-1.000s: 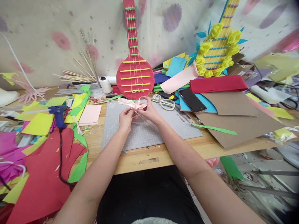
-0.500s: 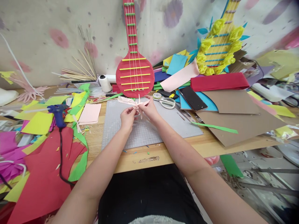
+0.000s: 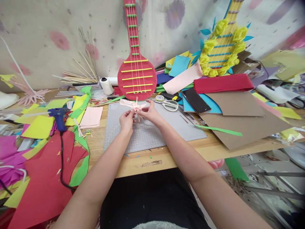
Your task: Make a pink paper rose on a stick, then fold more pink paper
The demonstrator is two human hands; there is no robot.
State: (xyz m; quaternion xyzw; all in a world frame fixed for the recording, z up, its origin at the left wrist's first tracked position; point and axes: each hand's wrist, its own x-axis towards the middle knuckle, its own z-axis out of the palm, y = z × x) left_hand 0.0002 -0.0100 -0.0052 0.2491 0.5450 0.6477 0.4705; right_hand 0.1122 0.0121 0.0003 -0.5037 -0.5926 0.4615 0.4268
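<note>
With our left hand (image 3: pixel 126 121), just left of the middle of the frame, we have thumb and fingertips pinched together at the base of a pale pink paper flower (image 3: pixel 136 108). Our right hand (image 3: pixel 152 113) touches the flower's right side, its index finger raised apart from the thumb; we cannot tell whether its other fingers are closed on a petal.

The flower is above the upper part of the grey cutting mat (image 3: pixel 147 140), near the centre of the frame. Compared with half a second ago, it sits a little farther left, and our hands have moved left with it. One narrow petal still points up, while others now fan out sideways and down between our hands. The thin stick that ran toward the lower right a second ago is hard to make out.

A pale pink strip (image 3: pixel 126 103) lies just behind our left hand. Beyond the mat, at upper centre, the red stringed instrument (image 3: pixel 137 79) stands upright. Right of centre we see scissors (image 3: pixel 171 106) and a black phone (image 3: pixel 196 100); left of the mat, pink paper sheets (image 3: pixel 91 116) and a blue glue gun (image 3: pixel 59 119). These have stayed in place.
</note>
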